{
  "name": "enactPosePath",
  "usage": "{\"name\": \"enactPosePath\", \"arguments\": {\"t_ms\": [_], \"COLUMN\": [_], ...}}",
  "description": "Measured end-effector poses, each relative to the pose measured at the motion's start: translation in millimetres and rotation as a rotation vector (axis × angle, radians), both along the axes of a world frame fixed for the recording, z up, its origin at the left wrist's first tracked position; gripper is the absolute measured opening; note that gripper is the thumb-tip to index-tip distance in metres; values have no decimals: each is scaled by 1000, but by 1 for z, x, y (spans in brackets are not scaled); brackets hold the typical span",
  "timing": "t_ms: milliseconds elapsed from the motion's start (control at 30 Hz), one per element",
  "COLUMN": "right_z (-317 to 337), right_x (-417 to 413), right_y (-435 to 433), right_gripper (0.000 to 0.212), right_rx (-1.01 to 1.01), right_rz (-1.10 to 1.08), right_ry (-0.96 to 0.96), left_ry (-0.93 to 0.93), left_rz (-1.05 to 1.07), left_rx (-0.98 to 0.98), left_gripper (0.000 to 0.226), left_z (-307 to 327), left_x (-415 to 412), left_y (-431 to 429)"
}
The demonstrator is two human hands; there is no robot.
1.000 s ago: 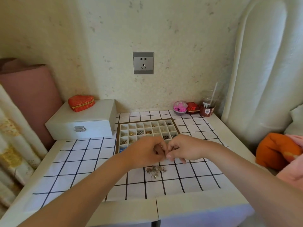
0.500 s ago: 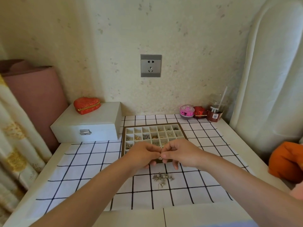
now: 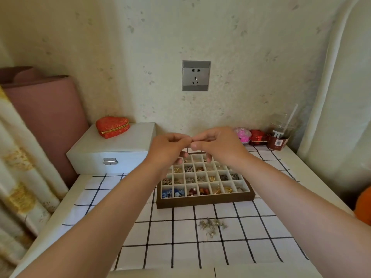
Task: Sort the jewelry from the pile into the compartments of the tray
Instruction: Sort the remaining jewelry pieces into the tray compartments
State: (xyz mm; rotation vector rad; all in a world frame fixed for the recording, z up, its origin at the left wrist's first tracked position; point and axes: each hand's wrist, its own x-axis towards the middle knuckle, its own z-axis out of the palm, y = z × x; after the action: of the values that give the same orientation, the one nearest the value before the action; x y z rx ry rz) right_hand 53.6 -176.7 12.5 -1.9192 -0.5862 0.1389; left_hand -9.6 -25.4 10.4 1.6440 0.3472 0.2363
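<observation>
A brown tray (image 3: 204, 201) with many small white compartments lies on the checked cloth; most compartments hold gold, silver, blue or red pieces. A small pile of silver jewelry (image 3: 212, 226) lies on the cloth in front of the tray. My left hand (image 3: 168, 149) and my right hand (image 3: 216, 144) are raised above the tray's far rows, fingertips meeting. They pinch something tiny between them; the piece itself is too small to make out. The hands hide the tray's back rows.
A white latched box (image 3: 112, 149) with a red heart-shaped pouch (image 3: 112, 127) stands at the left. Pink and red small containers (image 3: 250, 135) and a plastic cup with a straw (image 3: 280, 135) line the wall at the right. An orange cushion (image 3: 363, 207) sits beyond the table's right edge.
Both hands, fingertips still together, have risen from just in front of the tray to above its far rows. The view has tilted, so the near rows now show.
</observation>
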Motion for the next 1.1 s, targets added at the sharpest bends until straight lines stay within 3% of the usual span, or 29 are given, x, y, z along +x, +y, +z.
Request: {"name": "enactPosePath", "arguments": {"t_ms": [267, 600, 800, 933, 1100], "right_z": [1, 1, -14, -26, -42], "right_x": [19, 42, 51, 47, 37], "right_y": [15, 25, 13, 1, -11], "right_gripper": [4, 9, 6, 8, 13], "right_rx": [-91, -65, -175, -297, -548], "right_rz": [47, 61, 85, 120, 217], "right_ry": [-164, -180, -155, -118, -130], "left_ry": [81, -17, -4, 11, 2], "left_rz": [-87, -10, -102, -295, -374], "left_rx": [10, 115, 318, 498, 991], "left_gripper": [13, 8, 15, 18, 27], "left_z": [-1, -2, -19, -38, -62], "left_x": [16, 37, 38, 35, 26], "left_y": [25, 33, 30, 24, 20]}}
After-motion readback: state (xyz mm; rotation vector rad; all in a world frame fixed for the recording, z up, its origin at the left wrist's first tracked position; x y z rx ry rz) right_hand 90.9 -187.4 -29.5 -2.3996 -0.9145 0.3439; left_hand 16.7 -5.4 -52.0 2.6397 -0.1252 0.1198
